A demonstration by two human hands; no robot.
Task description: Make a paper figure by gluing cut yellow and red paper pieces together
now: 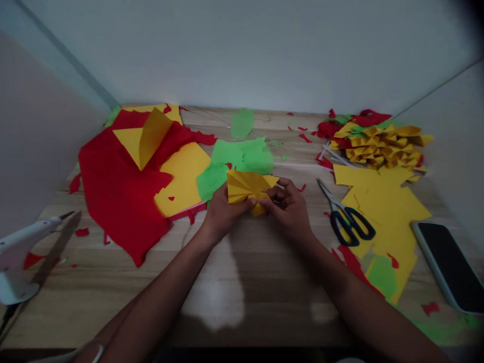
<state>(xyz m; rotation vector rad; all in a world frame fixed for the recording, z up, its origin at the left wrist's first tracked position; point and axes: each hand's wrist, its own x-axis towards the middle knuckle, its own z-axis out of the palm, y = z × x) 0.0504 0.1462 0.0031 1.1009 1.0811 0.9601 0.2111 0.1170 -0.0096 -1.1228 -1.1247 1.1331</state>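
My left hand (223, 212) and my right hand (289, 206) meet over the middle of the wooden table (242, 282). Both pinch a pleated yellow paper piece (247, 187), folded like a fan. The left fingers close on its lower left edge, the right fingers on its lower right part. Just behind it lies crumpled green paper (236, 164). Black-handled scissors (346, 214) lie on the table a short way right of my right hand.
Red paper sheets (121, 191) and yellow sheets (183, 176) cover the left. A heap of folded yellow pieces (381, 143) sits far right, above flat yellow offcuts (381, 201). A phone (448, 264) lies at the right edge, a white glue gun (22, 252) at the left. Red scraps are scattered around.
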